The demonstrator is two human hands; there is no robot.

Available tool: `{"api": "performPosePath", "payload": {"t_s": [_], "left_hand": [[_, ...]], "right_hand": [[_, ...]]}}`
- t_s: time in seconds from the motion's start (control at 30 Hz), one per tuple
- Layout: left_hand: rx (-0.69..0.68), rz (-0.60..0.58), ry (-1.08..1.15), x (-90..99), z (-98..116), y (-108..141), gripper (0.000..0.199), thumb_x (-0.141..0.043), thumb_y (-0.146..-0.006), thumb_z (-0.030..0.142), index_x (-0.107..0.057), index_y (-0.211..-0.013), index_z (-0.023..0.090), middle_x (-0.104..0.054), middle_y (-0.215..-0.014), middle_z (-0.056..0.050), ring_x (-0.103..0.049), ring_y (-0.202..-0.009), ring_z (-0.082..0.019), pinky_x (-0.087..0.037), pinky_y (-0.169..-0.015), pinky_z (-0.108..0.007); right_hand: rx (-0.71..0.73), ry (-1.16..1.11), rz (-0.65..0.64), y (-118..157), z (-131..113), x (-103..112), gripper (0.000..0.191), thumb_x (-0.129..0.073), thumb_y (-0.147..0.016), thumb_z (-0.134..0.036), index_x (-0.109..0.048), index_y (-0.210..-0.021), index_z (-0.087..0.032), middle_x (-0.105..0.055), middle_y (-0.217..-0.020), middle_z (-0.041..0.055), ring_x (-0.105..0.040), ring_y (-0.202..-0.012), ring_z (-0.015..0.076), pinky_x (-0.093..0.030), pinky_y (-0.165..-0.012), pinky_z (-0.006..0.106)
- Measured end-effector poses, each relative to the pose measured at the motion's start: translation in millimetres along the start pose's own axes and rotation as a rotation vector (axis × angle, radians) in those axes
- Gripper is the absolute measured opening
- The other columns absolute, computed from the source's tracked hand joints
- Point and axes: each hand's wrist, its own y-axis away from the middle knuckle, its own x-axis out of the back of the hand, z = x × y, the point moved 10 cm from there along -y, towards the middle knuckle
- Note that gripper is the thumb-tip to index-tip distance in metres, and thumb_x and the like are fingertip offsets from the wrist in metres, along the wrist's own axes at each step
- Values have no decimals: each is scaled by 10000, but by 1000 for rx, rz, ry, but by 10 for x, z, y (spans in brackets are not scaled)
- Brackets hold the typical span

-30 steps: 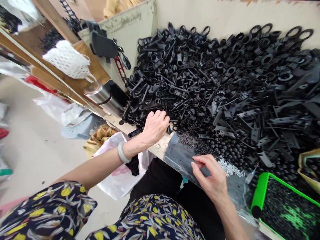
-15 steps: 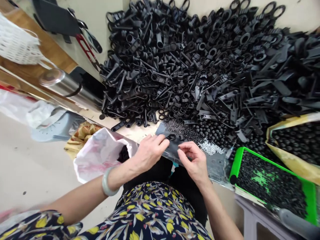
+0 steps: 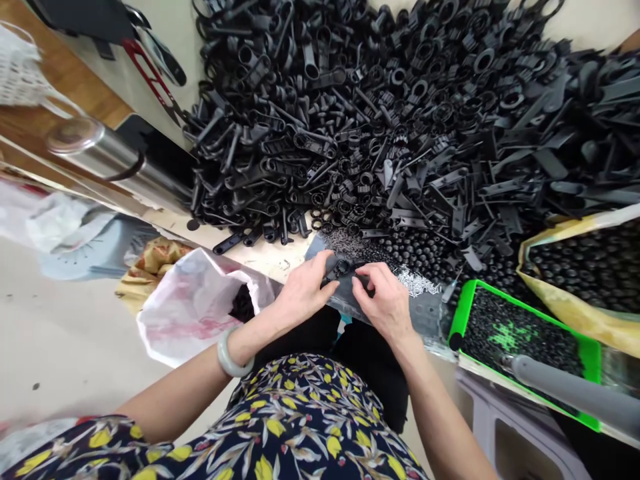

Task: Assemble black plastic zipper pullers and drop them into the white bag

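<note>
My left hand (image 3: pixel 306 288), with a pale bangle (image 3: pixel 231 353) on the wrist, holds a black plastic part with a ringed end (image 3: pixel 338 268) between thumb and fingers, low over the grey work plate (image 3: pixel 350 299). Close on its right, my right hand (image 3: pixel 386 301) is closed in a pinch, fingertips near the ringed end. What it pinches is small and dark, mostly hidden by the fingers. Just beyond the hands lie a spread of tiny dark pieces (image 3: pixel 345 245), round black beads (image 3: pixel 417 253) and a heap of silver pins (image 3: pixel 419 283).
A large pile of black plastic parts (image 3: pixel 320 140) covers the table. At right stand a green tray (image 3: pixel 463 310) of small black pieces, a grey rod-like thing (image 3: pixel 565 390) and a yellow bag (image 3: pixel 575 303). A white bag (image 3: pixel 175 310) hangs open at left; a steel flask (image 3: pixel 115 157) lies beyond.
My left hand has turned, its thumb and fingers now further apart around the black part. My right hand has curled in closer. The grey rod-like thing now reaches over the green tray. The view has shifted slightly.
</note>
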Motion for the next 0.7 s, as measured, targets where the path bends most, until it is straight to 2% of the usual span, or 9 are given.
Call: {"api": "performPosePath", "payload": {"t_s": [0.1, 0.2, 0.27, 0.37, 0.47, 0.6, 0.7], "left_hand": [[148, -77, 65, -4, -81, -61, 291, -663, -877, 266, -599, -1152, 198, -593, -793, 26, -584, -744, -183, -446, -734, -323], [284, -98, 316, 8, -173, -39, 265, -714, -821, 308, -573, -1023, 211, -515, -693, 73, -496, -640, -135, -374, -646, -282], [362, -152, 605, -72, -198, 24, 321, -745, -798, 338, -549, -1019, 212, -480, -669, 95, -461, -613, -110, -342, -619, -259], [477, -260, 1019, -255, -143, 167, 450, -821, -740, 331, -561, -1082, 195, -526, -721, 88, -496, -636, -89, -366, -644, -247], [551, -310, 1271, -384, -46, 291, 549, -887, -695, 311, -581, -1131, 176, -599, -791, 57, -549, -652, -86, -422, -685, -259], [549, -365, 1371, -479, 80, 385, 512, -870, -765, 337, -560, -1143, 185, -659, -845, 11, -633, -699, -121, -457, -690, -272], [501, -337, 1342, -475, 114, 385, 474, -819, -829, 373, -543, -1172, 197, -654, -812, 18, -587, -628, -98, -415, -638, -251]], "right_hand": [[-59, -143, -5, -8, 24, 27, 91, -629, -978, -265, -685, -1043, -235, -714, -1018, 35, -580, -653, 120, -495, -654, 294], [-105, -294, -13, 68, 5, 19, 92, -641, -965, -274, -693, -1033, -240, -706, -1008, 37, -555, -632, 117, -486, -609, 293], [-126, -379, 6, 119, -26, 14, 88, -650, -961, -276, -698, -1025, -241, -699, -1007, 41, -555, -638, 120, -483, -588, 291], [-134, -480, 34, 156, -85, 5, 67, -664, -959, -261, -701, -1010, -237, -688, -1002, 41, -562, -651, 118, -491, -584, 284], [-128, -527, 26, 171, -118, -12, 57, -669, -956, -243, -701, -1001, -230, -686, -993, 44, -583, -679, 124, -510, -607, 283], [-168, -550, 17, 220, -60, -15, 65, -673, -956, -263, -704, -997, -222, -686, -1006, 61, -637, -744, 147, -546, -642, 291], [-205, -542, 24, 267, -1, -6, 69, -674, -957, -279, -704, -987, -225, -686, -1007, 64, -654, -761, 155, -558, -643, 289]]}}
